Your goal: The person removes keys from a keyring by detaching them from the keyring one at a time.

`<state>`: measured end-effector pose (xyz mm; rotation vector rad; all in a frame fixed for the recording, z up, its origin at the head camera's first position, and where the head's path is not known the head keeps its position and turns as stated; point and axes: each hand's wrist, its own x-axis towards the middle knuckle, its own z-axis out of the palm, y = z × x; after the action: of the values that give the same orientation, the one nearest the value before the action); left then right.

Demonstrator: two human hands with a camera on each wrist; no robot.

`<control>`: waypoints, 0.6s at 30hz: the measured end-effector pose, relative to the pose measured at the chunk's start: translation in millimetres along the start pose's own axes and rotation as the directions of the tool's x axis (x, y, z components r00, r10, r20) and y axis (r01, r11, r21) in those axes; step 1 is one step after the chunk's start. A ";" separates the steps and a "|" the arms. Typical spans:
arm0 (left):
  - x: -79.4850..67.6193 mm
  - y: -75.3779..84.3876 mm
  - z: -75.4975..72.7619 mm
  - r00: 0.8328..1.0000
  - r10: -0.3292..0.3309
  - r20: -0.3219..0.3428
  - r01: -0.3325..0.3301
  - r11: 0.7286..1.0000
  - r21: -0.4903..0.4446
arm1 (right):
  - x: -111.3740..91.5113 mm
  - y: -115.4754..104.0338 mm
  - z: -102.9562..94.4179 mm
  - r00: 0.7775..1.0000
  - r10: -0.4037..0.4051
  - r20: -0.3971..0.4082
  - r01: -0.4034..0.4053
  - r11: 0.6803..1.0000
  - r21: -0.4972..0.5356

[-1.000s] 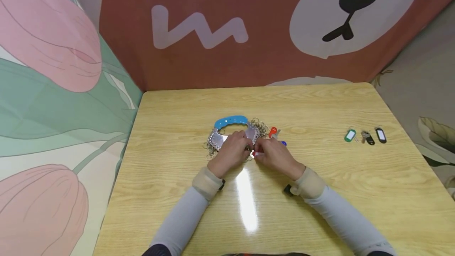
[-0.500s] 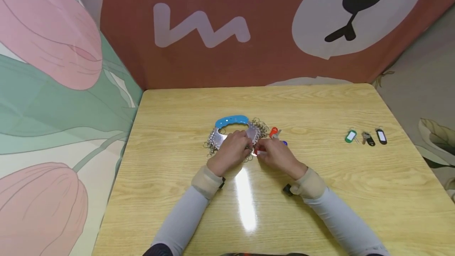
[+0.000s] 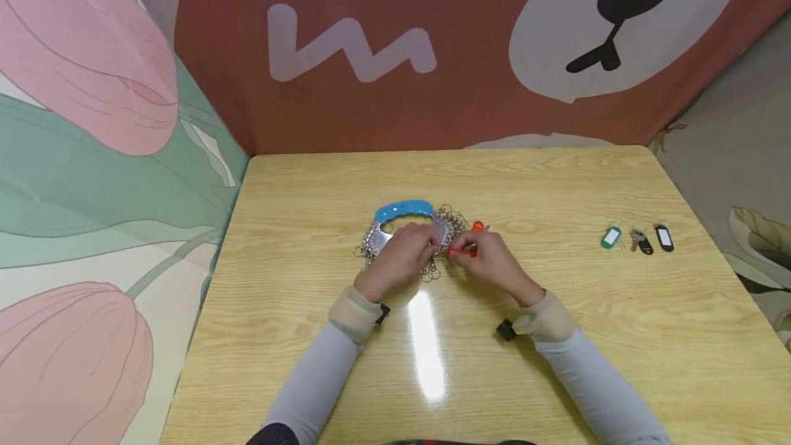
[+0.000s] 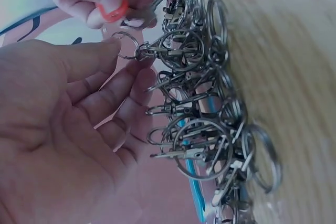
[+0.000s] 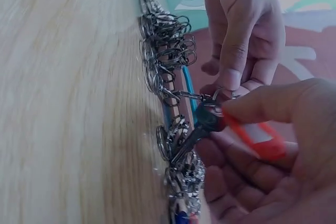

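Note:
A metal plate with a blue handle (image 3: 404, 209) lies mid-table, with many clips and split rings (image 4: 202, 148) hanging along its curved edge. My left hand (image 3: 402, 253) is over its front edge and pinches a small ring (image 4: 126, 45) on one clip between thumb and finger. Just right of it, my right hand (image 3: 491, 259) pinches a red key tag (image 5: 265, 142) with a white label. Dark metal keys (image 5: 207, 121) hang at the tag's end, close to the pinched ring. Whether the keys are joined to that ring, I cannot tell.
Behind my right hand lies another red tag (image 3: 478, 226) with a key. Far right on the wooden table (image 3: 556, 184) are a green key tag (image 3: 610, 236), a black tag with keys (image 3: 645, 244) and a black tag with a white label (image 3: 664, 237).
My right hand has shifted slightly right and away from my left hand, and the red key tag now shows more, lying sideways. The left hand stays nearly in place at the rings.

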<state>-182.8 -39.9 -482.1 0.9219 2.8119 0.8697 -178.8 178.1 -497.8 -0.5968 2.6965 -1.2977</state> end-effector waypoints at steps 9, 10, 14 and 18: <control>0.0 -3.7 -2.2 0.999 -0.019 0.029 0.019 1.000 -0.013 | 5.8 1.2 0.1 0.996 0.085 0.008 -0.085 0.972 0.218; 0.4 -4.3 -1.9 0.999 -0.018 0.029 0.018 1.000 -0.014 | 6.4 0.8 0.3 0.996 0.094 0.012 -0.094 0.970 0.222; 1.6 -5.9 -1.4 0.999 -0.028 0.034 0.030 0.998 -0.053 | 8.8 -1.0 1.0 0.993 0.120 0.017 -0.121 0.965 0.233; 1.1 -5.6 -3.1 0.998 -0.054 0.037 0.058 0.990 -0.126 | 10.3 -3.1 1.5 0.992 0.120 0.027 -0.123 0.957 0.263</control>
<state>-187.4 -44.5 -482.4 0.8279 2.7031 1.0022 -187.0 171.3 -495.4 -0.3992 2.4473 -1.5772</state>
